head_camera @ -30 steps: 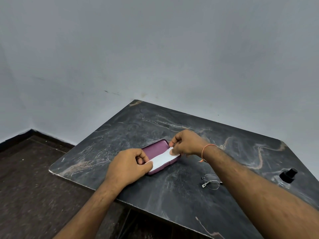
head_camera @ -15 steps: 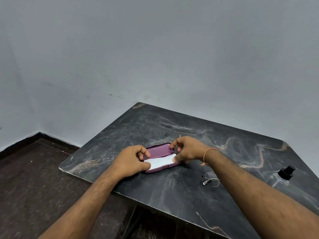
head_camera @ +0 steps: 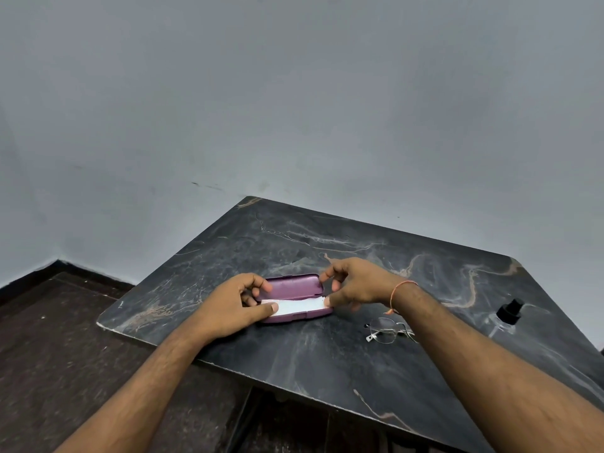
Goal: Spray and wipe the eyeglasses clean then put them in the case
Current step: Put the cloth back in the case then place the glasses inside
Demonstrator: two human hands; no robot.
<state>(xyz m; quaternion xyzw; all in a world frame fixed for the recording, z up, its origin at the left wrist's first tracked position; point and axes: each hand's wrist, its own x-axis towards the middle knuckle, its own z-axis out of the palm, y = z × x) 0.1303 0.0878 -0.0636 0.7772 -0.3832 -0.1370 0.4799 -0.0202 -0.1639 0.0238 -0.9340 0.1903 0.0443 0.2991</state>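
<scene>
A purple eyeglass case (head_camera: 294,286) lies open on the dark marble table (head_camera: 343,364), with a white cloth (head_camera: 299,306) lying along its near half. My left hand (head_camera: 228,305) pinches the cloth's left end and holds the case's left end. My right hand (head_camera: 354,282) presses its thumb on the cloth's right end, its fingers spread above the lid. Thin-rimmed eyeglasses (head_camera: 387,330) rest on the table under my right forearm. A clear spray bottle (head_camera: 505,318) with a black nozzle stands at the right.
The table stands against a grey wall. Its near edge (head_camera: 228,367) runs diagonally below my arms, with dark floor (head_camera: 65,354) to the left and below.
The case lid has swung further open. My right fingers lifted and spread while the thumb stays on the cloth's right end. The camera view has tilted up a little.
</scene>
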